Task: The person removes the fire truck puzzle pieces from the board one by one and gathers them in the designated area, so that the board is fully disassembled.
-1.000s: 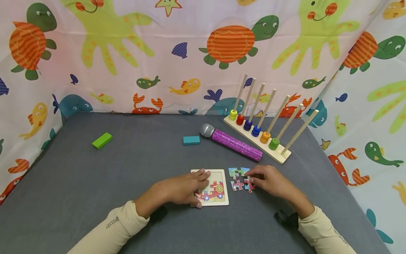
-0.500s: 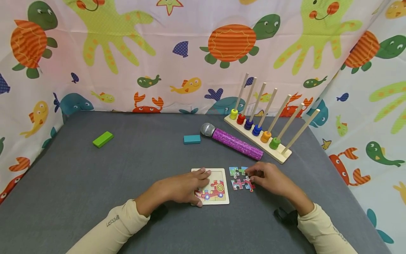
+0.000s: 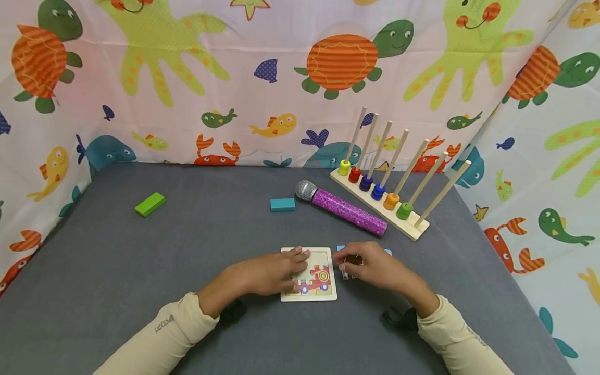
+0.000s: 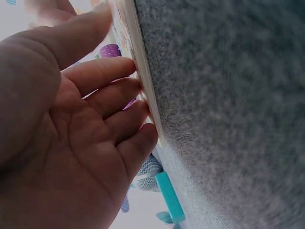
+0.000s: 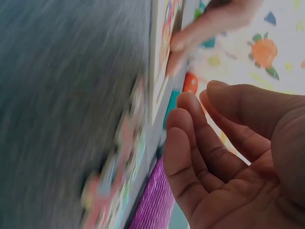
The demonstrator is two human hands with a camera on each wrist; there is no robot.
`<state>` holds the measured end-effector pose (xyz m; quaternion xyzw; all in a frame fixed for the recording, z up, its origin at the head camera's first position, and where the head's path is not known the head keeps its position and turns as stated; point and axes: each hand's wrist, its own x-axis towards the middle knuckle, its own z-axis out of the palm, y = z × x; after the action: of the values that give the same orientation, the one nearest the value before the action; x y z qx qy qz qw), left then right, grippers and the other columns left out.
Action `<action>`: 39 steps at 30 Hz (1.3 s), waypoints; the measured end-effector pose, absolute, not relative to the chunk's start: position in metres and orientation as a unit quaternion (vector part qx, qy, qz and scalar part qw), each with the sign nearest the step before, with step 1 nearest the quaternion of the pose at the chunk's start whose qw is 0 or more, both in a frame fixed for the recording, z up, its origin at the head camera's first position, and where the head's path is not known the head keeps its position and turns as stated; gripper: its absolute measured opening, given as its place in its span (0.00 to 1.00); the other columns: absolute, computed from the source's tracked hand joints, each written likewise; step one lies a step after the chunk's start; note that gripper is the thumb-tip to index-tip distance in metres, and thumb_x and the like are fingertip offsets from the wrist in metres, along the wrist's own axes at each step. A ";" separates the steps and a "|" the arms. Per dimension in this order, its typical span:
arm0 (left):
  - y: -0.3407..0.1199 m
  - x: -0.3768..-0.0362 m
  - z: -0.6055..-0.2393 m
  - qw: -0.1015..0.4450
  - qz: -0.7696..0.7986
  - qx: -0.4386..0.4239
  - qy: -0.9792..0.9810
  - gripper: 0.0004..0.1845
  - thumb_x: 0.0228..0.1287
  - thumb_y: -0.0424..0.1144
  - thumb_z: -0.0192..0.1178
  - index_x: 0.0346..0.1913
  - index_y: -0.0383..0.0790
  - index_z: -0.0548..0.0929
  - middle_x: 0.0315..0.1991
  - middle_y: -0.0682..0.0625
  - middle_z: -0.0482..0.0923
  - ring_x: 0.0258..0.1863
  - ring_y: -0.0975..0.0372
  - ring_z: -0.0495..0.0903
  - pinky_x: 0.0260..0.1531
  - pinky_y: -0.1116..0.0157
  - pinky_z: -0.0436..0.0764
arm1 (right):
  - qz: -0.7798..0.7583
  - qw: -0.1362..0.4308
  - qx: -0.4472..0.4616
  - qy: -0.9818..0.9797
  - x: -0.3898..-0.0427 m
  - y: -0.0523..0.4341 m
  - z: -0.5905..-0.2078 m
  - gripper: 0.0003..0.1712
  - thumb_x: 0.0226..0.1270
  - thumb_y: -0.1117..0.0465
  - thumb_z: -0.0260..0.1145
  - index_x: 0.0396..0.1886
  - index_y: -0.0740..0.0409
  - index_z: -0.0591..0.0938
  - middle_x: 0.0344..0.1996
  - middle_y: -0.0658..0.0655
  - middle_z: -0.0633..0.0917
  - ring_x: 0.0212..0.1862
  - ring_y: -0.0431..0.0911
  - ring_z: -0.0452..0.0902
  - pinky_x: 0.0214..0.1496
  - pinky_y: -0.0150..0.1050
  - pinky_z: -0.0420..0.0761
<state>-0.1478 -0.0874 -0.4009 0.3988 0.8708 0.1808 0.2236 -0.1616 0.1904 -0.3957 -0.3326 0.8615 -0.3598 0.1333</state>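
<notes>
A small wooden puzzle board point(image 3: 320, 281) with a red train picture lies on the grey cloth near the front. My left hand point(image 3: 296, 268) rests flat on the board's left half, its fingers point(image 4: 119, 100) pressing on the board's edge point(image 4: 143, 90). My right hand point(image 3: 346, 261) hovers just right of the board, over several loose puzzle pieces point(image 5: 116, 176). It hides most of them in the head view; only a blue corner point(image 3: 386, 252) shows. The right wrist view shows its fingers point(image 5: 190, 138) loosely bent with an empty palm.
Behind the board lie a purple glitter microphone point(image 3: 349, 212) and a teal block point(image 3: 283, 204). A wooden peg rack point(image 3: 379, 208) with coloured rings stands at the back right, and a green block point(image 3: 150, 203) lies at the left. Sea-animal curtains wall in the table.
My right hand has slid left from the right side of the loose pieces to over them, close to the board. The left hand has stayed on the board.
</notes>
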 end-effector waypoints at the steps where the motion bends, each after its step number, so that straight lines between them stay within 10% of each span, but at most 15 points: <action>1: -0.088 -0.148 -0.401 0.219 0.179 0.402 0.871 0.30 0.71 0.45 0.58 0.71 0.37 0.67 0.75 0.45 0.54 0.74 0.53 0.49 0.69 0.55 0.56 | -0.358 0.131 -0.345 0.858 -0.161 0.185 -0.396 0.11 0.66 0.68 0.65 0.47 0.63 0.86 0.38 0.52 0.85 0.34 0.39 0.77 0.34 0.36 0.80; 39: -0.087 -0.143 -0.399 0.214 0.154 0.385 0.884 0.33 0.67 0.46 0.62 0.71 0.40 0.67 0.75 0.48 0.54 0.74 0.55 0.49 0.68 0.54 0.58 | -0.338 0.204 -0.383 0.835 -0.168 0.153 -0.402 0.10 0.68 0.65 0.65 0.46 0.57 0.85 0.34 0.44 0.82 0.34 0.38 0.74 0.36 0.34 0.76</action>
<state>-0.1429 -0.0866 -0.3991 0.3851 0.8845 0.1538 0.2139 -0.1676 0.1527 -0.4024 -0.3830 0.8351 -0.3380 0.2041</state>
